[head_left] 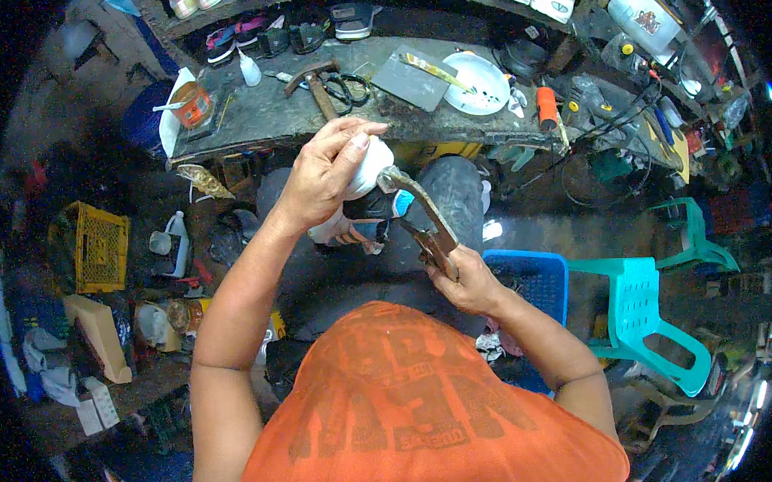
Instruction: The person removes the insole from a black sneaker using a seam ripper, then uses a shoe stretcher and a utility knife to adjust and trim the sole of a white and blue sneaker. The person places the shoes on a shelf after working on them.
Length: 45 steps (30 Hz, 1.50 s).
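My left hand (319,179) is raised over my lap with its fingers wrapped round a white rounded piece (370,168), which looks like part of a shoe. In my right hand (463,281) is a long, worn metal tool (432,222) that looks like pincers, gripped at its lower end. The tool's head meets the right side of the white piece. Just below them is a shoe-like item (351,231) in grey, orange and blue, partly hidden by my hand. Whether it joins the white piece, I cannot tell.
On the workbench (281,116) ahead lie a hammer (317,85), black-handled scissors (349,89), a grey board (409,78), a white plate (476,82) and an orange-handled tool (547,109). A blue basket (534,273) and a green chair (637,303) stand right; a yellow crate (102,245) stands left.
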Each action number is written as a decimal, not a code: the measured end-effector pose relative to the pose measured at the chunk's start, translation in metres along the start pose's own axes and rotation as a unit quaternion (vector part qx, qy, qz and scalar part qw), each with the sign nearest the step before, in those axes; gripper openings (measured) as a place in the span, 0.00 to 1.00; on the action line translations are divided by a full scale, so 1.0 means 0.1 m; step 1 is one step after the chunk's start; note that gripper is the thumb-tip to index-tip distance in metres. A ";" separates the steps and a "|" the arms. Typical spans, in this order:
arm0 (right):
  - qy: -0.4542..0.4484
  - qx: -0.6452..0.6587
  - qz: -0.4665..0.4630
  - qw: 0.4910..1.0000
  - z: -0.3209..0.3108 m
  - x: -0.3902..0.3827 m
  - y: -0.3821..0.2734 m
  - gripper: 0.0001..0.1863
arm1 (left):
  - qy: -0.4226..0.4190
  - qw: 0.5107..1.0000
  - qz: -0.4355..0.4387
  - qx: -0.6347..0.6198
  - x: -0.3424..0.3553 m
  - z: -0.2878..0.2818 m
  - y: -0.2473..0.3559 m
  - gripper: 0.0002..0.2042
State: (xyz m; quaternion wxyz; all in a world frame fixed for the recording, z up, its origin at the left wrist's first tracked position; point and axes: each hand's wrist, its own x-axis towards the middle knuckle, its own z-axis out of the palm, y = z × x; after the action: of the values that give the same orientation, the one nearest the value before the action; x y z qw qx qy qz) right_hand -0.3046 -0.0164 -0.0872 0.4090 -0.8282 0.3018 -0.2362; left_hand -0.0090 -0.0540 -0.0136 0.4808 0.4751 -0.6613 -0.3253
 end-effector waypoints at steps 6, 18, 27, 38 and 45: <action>0.034 0.003 0.016 0.999 0.09 -0.02 -0.01 0.20 | 0.030 0.999 -0.001 0.013 0.01 0.11 -0.01 0.17; 0.062 0.003 0.168 0.984 0.40 -0.15 0.13 0.21 | 0.036 0.996 -0.007 0.086 -0.18 0.13 0.06 0.20; 0.093 -0.017 0.121 0.988 0.55 -0.02 0.44 0.18 | 0.076 0.992 0.028 0.096 -0.34 0.14 0.09 0.18; 0.080 -0.006 0.140 0.987 0.57 -0.06 0.52 0.14 | 0.071 0.992 0.021 0.103 -0.36 0.18 0.09 0.20; 0.079 -0.011 0.131 0.988 0.60 -0.03 0.56 0.12 | 0.078 0.990 0.030 0.112 -0.38 0.15 0.07 0.20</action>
State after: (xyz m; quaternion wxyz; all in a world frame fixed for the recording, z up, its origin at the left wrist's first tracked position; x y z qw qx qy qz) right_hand -0.2862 -0.0094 -0.1668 0.4023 -0.7645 0.4419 -0.2417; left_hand -0.0220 -0.0163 -0.0244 0.4841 0.5301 -0.6679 -0.1962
